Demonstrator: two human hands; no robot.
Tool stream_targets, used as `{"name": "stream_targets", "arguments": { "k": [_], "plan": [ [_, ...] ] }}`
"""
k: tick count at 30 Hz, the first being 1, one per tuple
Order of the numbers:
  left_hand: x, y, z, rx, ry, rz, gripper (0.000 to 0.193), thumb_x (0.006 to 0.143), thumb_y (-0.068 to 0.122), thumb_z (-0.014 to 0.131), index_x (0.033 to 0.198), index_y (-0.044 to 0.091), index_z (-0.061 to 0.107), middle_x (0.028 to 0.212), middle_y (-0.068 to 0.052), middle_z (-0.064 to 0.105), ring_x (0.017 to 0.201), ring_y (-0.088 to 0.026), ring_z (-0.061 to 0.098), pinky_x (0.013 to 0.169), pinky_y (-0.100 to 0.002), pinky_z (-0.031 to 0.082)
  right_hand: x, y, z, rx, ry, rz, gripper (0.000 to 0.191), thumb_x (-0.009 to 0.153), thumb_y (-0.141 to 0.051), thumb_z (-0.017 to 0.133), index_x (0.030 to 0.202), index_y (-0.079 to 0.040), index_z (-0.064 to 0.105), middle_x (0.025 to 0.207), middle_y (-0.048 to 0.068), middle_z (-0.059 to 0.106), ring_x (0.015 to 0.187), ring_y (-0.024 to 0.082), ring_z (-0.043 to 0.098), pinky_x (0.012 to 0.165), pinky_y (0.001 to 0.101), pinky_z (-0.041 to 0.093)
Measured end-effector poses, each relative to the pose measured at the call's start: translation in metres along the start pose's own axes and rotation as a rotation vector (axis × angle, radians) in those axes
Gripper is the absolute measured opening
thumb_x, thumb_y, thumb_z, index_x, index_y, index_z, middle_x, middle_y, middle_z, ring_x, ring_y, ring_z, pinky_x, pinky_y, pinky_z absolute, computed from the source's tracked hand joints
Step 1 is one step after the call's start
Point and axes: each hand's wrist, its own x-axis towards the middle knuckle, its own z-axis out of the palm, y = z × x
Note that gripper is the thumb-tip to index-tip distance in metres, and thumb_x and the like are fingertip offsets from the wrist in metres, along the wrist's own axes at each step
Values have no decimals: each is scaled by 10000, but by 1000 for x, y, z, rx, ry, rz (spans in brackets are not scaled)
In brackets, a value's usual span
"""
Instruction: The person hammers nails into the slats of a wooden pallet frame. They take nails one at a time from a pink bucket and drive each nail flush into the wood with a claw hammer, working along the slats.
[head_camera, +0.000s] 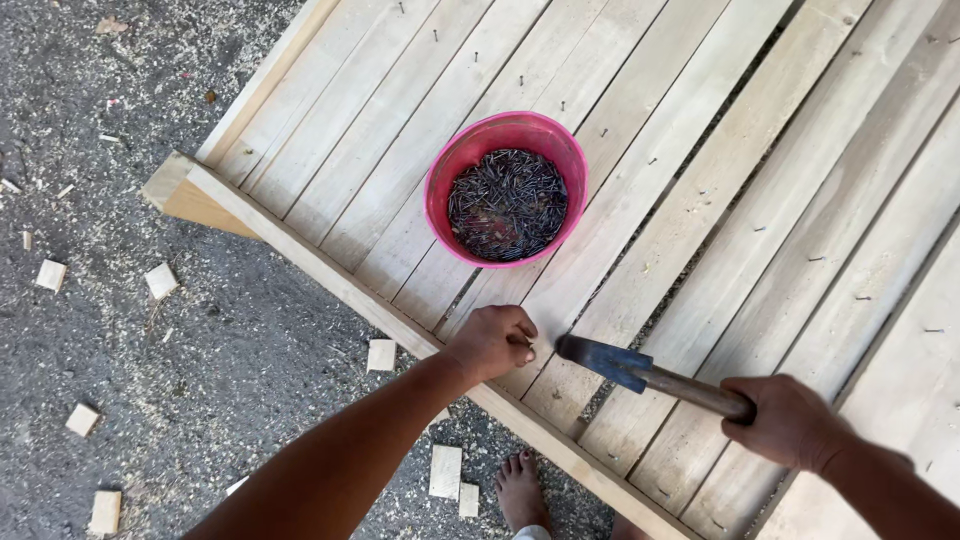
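Head view: left hand (492, 340) pinched on a small nail against a slat of the wooden panel (700, 200); right hand (790, 420) clenched round the hammer (640, 372) handle's end, blue head just beside the nail. Head-heavy, stiff; likely best gripped low. Pink bucket of nails (507, 190) near.

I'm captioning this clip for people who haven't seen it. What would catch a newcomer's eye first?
A pink bucket full of dark nails stands on pale wooden slats, top centre. Below it, the left hand pinches something small at the slat edge, while the right hand holds a hammer close beside it.
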Motion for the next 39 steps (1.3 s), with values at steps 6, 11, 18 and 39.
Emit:
{"name": "stream_targets", "arguments": {
  "k": [6,11,18,39],
  "plan": [
    [-3,4,6,198,-193,71,150,839,62,798,981,36,754,915,-99,797,783,-146,767,751,-288,629,12,-14,-17,-135,-1,-21,118,852,-297,724,917,-209,770,685,27,728,705,175,715,824,370,593],
    [-11,10,22,428,-227,167,149,796,38,780,931,68,726,974,-83,760,890,-181,748,834,-309,609,17,-18,-18,-126,-39,22,99,862,-309,731,938,-245,738,666,35,704,689,180,708,824,365,590],
    [-11,1,26,545,-280,345,128,803,63,758,923,106,755,952,-50,784,897,-202,756,824,-332,599,5,-17,-10,-41,-30,-18,134,881,-300,736,975,-209,765,623,53,687,627,203,686,757,375,588],
    [-12,22,43,933,-415,388,172,785,223,782,936,293,827,1017,56,711,1023,-173,689,849,-363,565,-34,19,38,106,-57,52,187,851,-274,804,907,-101,759,551,82,565,519,194,582,636,388,537]
  ]
}}
